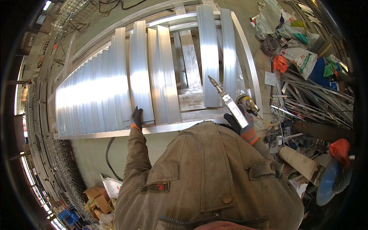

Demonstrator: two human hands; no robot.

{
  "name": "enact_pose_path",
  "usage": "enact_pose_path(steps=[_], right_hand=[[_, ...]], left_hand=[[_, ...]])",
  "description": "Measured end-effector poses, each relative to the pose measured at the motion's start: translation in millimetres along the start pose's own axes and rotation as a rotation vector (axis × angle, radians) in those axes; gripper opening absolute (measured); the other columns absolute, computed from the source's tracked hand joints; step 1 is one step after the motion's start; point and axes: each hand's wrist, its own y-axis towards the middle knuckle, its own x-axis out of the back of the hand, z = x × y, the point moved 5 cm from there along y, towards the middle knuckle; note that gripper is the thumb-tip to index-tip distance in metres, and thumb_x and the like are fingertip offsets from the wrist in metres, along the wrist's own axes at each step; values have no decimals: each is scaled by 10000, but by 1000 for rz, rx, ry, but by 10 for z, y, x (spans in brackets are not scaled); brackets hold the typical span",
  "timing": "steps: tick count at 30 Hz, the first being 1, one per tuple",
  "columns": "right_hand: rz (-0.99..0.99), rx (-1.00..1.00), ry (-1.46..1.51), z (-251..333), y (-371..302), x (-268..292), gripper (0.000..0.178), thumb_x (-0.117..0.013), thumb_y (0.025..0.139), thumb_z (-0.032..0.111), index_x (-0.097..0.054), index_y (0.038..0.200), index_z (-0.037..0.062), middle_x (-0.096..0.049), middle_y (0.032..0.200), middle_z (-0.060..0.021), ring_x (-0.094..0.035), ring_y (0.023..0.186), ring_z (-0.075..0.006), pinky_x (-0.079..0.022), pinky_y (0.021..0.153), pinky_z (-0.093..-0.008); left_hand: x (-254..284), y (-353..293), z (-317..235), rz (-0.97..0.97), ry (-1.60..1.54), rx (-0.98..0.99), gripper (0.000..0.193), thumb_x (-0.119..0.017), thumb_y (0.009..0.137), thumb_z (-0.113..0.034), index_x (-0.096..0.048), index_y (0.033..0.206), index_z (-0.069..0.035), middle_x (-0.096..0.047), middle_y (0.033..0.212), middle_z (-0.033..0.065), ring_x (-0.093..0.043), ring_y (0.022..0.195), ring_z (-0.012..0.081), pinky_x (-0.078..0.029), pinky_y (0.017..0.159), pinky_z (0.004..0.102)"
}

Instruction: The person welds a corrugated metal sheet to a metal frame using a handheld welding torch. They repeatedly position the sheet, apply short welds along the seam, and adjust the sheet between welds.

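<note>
My left hand [136, 117], in a dark glove with an orange cuff, rests at the near end of a long ribbed silver metal strip [140, 73]. Its fingers point away from me and stand apart. My right hand [248, 129], gloved the same way, is closed round a silver hand tool [232, 107] with a slender dark tip that points up and left over the strips. Part of this grip is hidden behind the tool's body. Just beyond that hand sits a round yellow-and-black tool [246, 102] with a brass-coloured fitting and a thin hose.
A metal frame [250, 65] carries a stack of similar strips [92, 92] on the left and single strips [209, 50] on the right. Scrap metal strips [318, 96], plastic sacks [303, 61] and a cardboard tube [301, 163] crowd the right. A cardboard box [97, 199] stands lower left.
</note>
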Motion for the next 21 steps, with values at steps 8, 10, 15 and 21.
enact_pose_path(steps=[8,10,15,21], right_hand=[[-125,31,-23,-137,-103,149,454,-915,979,306,-705,1273,30,-765,1052,-162,-754,890,-339,-597,770,-445],[-120,38,-52,-184,-106,245,458,-915,981,288,-704,1291,24,-771,1075,-166,-764,917,-321,-601,788,-440],[-140,-11,59,-296,-139,482,499,-907,988,279,-698,1357,16,-790,1144,-180,-789,1022,-310,-621,860,-433],[-53,-76,24,-456,-176,704,492,-902,995,249,-696,1377,17,-800,1182,-175,-794,1045,-301,-629,877,-427]], left_hand=[[-310,-254,-567,-289,746,262,607,-712,1049,-187,-572,1605,11,-699,1517,253,-676,1404,394,-555,1145,478],[-429,-411,-897,-443,951,223,541,-680,1061,-205,-606,1586,-96,-681,1533,206,-690,1356,433,-569,1124,498],[-1666,-435,-1313,-172,721,-243,586,-768,1057,-289,-617,1576,-62,-700,1495,211,-702,1323,423,-586,1099,479],[-3706,-257,-984,255,171,-15,1063,-921,943,-489,-417,1679,88,-671,1526,275,-647,1411,354,-525,1176,437]])
